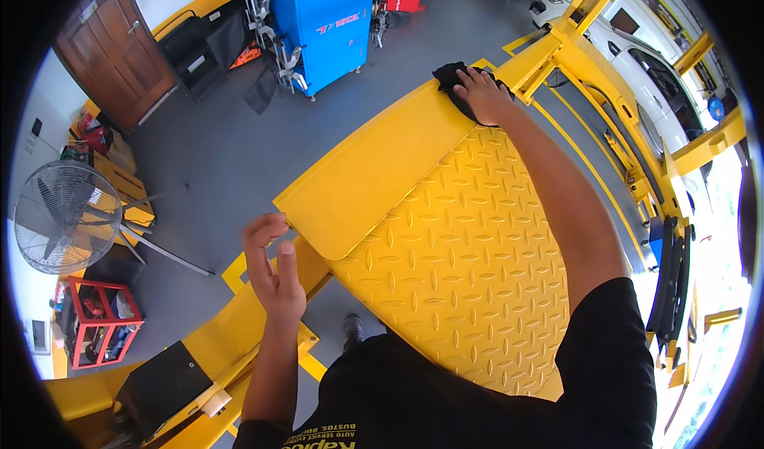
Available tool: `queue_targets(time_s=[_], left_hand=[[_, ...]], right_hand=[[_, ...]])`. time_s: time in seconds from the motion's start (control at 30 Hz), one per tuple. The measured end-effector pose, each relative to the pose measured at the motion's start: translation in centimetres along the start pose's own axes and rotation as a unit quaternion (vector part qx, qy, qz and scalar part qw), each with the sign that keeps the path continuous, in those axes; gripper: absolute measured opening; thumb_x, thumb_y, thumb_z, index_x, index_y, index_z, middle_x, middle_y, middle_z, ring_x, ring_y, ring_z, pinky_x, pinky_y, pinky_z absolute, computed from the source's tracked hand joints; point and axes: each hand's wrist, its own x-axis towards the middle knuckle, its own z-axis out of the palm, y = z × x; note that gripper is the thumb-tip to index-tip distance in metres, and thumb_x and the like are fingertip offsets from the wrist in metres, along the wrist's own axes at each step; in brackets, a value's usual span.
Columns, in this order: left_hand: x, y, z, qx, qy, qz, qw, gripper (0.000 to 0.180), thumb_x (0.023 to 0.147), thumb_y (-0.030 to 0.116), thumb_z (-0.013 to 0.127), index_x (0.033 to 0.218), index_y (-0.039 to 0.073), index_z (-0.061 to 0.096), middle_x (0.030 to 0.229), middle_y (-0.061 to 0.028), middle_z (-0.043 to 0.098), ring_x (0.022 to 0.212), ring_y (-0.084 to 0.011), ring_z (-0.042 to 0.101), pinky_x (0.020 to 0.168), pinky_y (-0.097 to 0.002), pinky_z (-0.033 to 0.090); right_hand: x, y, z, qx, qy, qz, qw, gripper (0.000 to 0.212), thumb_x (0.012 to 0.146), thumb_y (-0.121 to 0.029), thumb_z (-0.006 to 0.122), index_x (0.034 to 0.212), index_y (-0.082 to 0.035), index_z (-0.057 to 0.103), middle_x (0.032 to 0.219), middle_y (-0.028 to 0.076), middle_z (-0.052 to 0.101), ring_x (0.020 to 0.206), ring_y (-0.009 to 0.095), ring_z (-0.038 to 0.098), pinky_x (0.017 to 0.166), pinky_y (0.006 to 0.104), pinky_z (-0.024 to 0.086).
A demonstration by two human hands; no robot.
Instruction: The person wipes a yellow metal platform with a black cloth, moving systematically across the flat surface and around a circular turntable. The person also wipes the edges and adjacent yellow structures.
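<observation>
Cloth (pixel 447 78), black and bunched, lies beneath the right hand (pixel 483 99), which rests flat with fingers extended; one end of the fabric juts left beyond the fingertips. Under it, a smooth yellow panel (pixel 374 171) runs its long axis diagonally back toward the left hand (pixel 280 283), empty, fingers half-curled.

The right arm (pixel 569 186) is lying outstretched, its forearm slanting forward and inward from the lower right; the right hand (pixel 481 97) is resting palm down, its fingers pointing forward and to the left. The left forearm (pixel 274 361) is standing nearly upright; the left hand (pixel 276 270) is hanging free, its fingers bending loosely, its thumb standing apart.
</observation>
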Motion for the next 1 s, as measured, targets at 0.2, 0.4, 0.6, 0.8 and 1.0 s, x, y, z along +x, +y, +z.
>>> queue_targets(time_s=[0.2,0.4,0.6,0.8,1.0], left_hand=[[0.4,-0.3,1.3,0.003,0.017,0.015,1.0,0.023,0.11,0.021,0.06,0.126,0.004,0.061,0.136,-0.0167,0.063,0.127,-0.0282,0.061,0.112,-0.0418,0.047],[-0.2,-0.1,0.8,-0.018,-0.019,0.034,0.999,0.019,0.109,0.019,0.059,0.123,0.006,0.059,0.137,-0.0186,0.062,0.129,-0.0303,0.059,0.114,-0.0449,0.045],[-0.4,0.0,0.0,0.058,-0.062,0.057,0.995,0.021,0.107,0.02,0.061,0.122,0.006,0.059,0.136,-0.0194,0.062,0.126,-0.0314,0.059,0.109,-0.0451,0.048],[0.1,0.7,0.8,0.087,-0.077,0.105,0.988,0.019,0.105,0.018,0.063,0.12,0.007,0.061,0.13,-0.0192,0.066,0.122,-0.0321,0.061,0.104,-0.0453,0.051],[0.2,0.4,1.1,0.089,-0.04,0.113,0.989,0.02,0.104,0.02,0.063,0.12,0.008,0.061,0.127,-0.0176,0.068,0.119,-0.0328,0.062,0.102,-0.0456,0.052]], right_hand=[[-7.4,-14.5,-0.9,0.119,0.289,-0.18,0.932,0.058,0.108,-0.047,0.054,0.149,-0.007,0.064,0.159,0.016,0.057,0.148,0.041,0.05,0.109,0.067,0.046],[-16.8,-22.7,-2.4,0.308,0.26,-0.318,0.858,0.062,0.105,-0.052,0.06,0.156,-0.017,0.062,0.17,0.011,0.051,0.162,0.035,0.04,0.128,0.0589,0.032],[-3.3,-7.2,1.1,0.191,0.233,-0.18,0.936,0.059,0.114,-0.058,0.045,0.159,-0.022,0.057,0.17,0.008,0.05,0.157,0.032,0.045,0.127,0.0524,0.039],[6.5,4.1,1.3,0.105,0.085,0.08,0.988,0.056,0.117,-0.051,0.041,0.164,-0.023,0.051,0.173,0.011,0.045,0.159,0.037,0.042,0.126,0.0551,0.043],[-0.4,-10.6,-2.9,0.085,0.143,-0.279,0.946,0.03,0.104,-0.034,0.065,0.123,-0.017,0.079,0.123,0.012,0.073,0.119,0.039,0.069,0.102,0.0553,0.055]])
